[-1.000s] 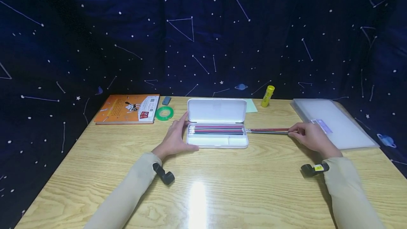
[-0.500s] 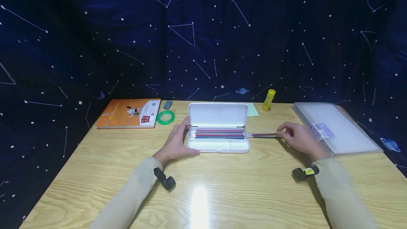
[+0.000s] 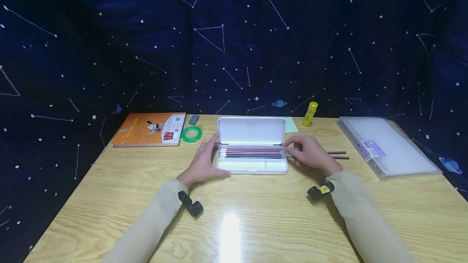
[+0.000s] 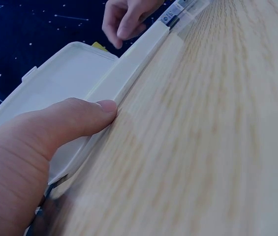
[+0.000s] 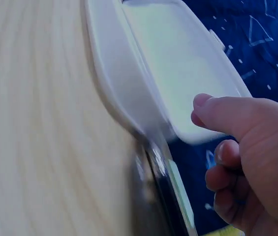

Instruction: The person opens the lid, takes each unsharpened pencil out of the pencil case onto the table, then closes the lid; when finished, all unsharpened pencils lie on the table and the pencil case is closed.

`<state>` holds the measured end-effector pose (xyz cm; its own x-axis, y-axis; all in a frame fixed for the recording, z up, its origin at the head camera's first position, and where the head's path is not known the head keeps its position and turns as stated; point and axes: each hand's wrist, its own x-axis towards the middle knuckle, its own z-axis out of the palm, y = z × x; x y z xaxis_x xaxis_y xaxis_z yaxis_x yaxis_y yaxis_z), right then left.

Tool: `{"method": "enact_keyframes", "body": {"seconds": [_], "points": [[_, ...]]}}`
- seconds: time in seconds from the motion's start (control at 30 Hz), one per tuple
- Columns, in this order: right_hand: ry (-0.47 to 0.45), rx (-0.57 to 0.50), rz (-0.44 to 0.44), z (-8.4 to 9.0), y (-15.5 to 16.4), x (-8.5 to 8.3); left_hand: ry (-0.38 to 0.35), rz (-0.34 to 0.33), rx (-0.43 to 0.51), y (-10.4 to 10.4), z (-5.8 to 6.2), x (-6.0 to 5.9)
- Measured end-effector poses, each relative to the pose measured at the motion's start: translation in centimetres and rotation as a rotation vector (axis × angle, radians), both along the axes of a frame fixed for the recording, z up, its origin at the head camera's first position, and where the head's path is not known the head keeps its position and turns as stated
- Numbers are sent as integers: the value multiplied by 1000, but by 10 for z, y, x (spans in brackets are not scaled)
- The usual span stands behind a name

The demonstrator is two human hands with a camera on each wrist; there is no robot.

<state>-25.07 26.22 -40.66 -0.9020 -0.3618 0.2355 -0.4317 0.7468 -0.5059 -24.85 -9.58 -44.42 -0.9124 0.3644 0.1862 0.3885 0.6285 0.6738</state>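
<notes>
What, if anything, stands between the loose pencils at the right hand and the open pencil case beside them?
Nothing visible does. The pencils lie on the table just right of the pencil case, whose lid stands open. The right hand is over their near ends at the case's right edge; the left hand steadies its left end.

Overhead light falls bright on the table (image 3: pixel 256 214), leaving a white glare patch near its front edge, while the backdrop (image 3: pixel 234 44) stays dim. The head view bends at its edges. Both wrist views are soft, the right one smeared with blur.
</notes>
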Motion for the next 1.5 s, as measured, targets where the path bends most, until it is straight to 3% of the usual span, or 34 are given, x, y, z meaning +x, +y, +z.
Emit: {"method": "enact_keyframes", "body": {"seconds": [0.23, 0.53, 0.93, 1.27, 1.5], "points": [[-75, 31, 76, -6, -26, -5, 1, -10, 15, -1, -1, 0], [-18, 97, 68, -3, -39, -7, -4, -8, 20, 0, -1, 0], [-3, 324, 64, 11, -49, -2, -10, -6, 12, -1, 0, 0], [-60, 316, 87, 12, -48, -8, 9, -1, 0, -1, 1, 0], [-33, 262, 82, 4, -45, -7, 17, -5, -2, -1, -1, 0]]}}
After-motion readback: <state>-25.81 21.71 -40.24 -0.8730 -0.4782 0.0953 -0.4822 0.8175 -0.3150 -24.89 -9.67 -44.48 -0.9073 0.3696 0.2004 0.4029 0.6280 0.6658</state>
